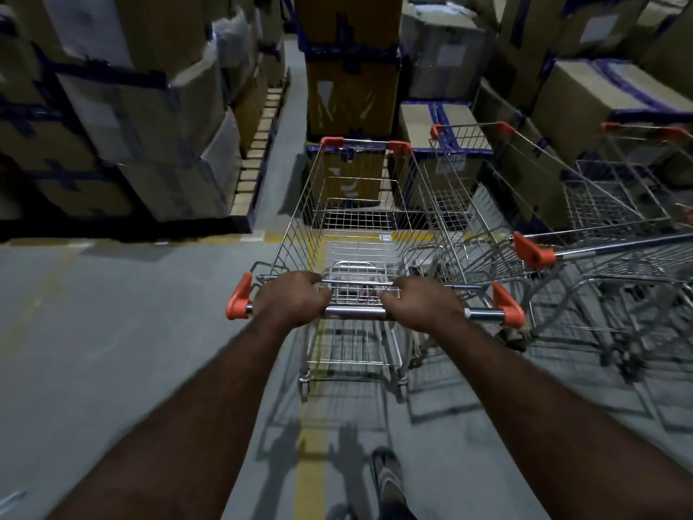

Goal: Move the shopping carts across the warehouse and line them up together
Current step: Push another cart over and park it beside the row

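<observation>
Left boxes: cardboard boxes (pixel 131 106) bound with dark blue tape, stacked high along the left side of the grey floor (pixel 93 332), on a wooden pallet (pixel 258 144).
Left hand: the left hand (pixel 290 300) has its fingers curled round the handle bar (pixel 356 313), near the bar's left orange end cap.
Pushed cart: the wire pushed cart (pixel 360 219) stands mid-floor, its wheels straddling a yellow line (pixel 311 463).
Right hand: the right hand (pixel 423 304) is wrapped round the same bar, right of its middle.
In the way: a tall box stack (pixel 352 88) rises straight ahead, close to the cart's front edge; the open aisle runs between it and the left boxes.
Foot: one sandalled foot (pixel 388 478) shows at the floor's near edge, just right of the yellow line.
Parked carts: the nearer parked cart (pixel 483 182) sits just beside the pushed cart's right side; whether they touch cannot be told. The farther parked cart (pixel 618 182) is beyond it, blurred.
Right boxes: more taped boxes (pixel 600 88) piled behind the parked carts.
Count: three carts can be made out, and two hands on one bar.
</observation>
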A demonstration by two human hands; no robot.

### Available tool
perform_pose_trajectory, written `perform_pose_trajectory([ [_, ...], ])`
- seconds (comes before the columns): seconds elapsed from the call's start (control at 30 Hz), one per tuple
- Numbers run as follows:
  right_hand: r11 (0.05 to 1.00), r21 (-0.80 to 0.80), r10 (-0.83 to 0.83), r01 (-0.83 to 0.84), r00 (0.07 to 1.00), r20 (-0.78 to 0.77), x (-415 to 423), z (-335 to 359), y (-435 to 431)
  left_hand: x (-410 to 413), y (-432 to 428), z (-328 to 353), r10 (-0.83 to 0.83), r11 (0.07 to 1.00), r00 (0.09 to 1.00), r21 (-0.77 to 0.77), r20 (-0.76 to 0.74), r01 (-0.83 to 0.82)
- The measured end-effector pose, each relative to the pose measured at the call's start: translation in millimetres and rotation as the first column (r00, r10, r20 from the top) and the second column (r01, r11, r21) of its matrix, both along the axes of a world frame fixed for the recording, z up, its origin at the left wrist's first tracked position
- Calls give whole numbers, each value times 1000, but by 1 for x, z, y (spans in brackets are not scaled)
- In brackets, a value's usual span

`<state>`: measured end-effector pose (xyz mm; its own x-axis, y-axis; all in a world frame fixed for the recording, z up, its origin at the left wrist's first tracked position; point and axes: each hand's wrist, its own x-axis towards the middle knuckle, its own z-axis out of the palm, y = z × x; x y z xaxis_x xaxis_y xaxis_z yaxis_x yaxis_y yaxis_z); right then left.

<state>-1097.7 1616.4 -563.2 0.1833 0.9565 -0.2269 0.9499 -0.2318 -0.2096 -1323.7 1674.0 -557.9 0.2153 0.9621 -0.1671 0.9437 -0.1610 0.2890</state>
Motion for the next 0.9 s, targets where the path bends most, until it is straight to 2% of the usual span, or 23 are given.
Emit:
perform_pose_trajectory([
  [0.13, 1000, -14, 15, -15, 1000, 5, 4, 1, 11, 5, 10, -5, 21, 998, 1000, 67, -19, -19],
  [0.3, 999, -46, 17, -17, 1000, -3, 10, 6, 22, 12, 13, -7, 18, 983, 987, 182, -158, 11],
  [0.43, 992, -101, 56, -69, 990, -129, 24, 11, 30, 8, 27, -11, 9, 995, 993, 97, -120, 3],
  [0.6, 991, -43, 125, -124, 992, 17, 47, 11, 27, -3, 42, -16, -86, 996, 993, -25, -83, 84],
  [0.7, 994, 36, 103, -102, 994, -35, 53, 2, 17, -5, 45, -18, -111, 993, 988, -51, -111, 106],
  [0.8, 987, 111, 114, -113, 993, -6, 52, -2, 14, -6, 41, -20, -124, 992, 983, -34, -132, 120],
  [0.9, 986, 121, 116, -117, 993, 16, 55, -4, 13, -9, 37, -17, -165, 985, 976, -82, -140, 155],
])
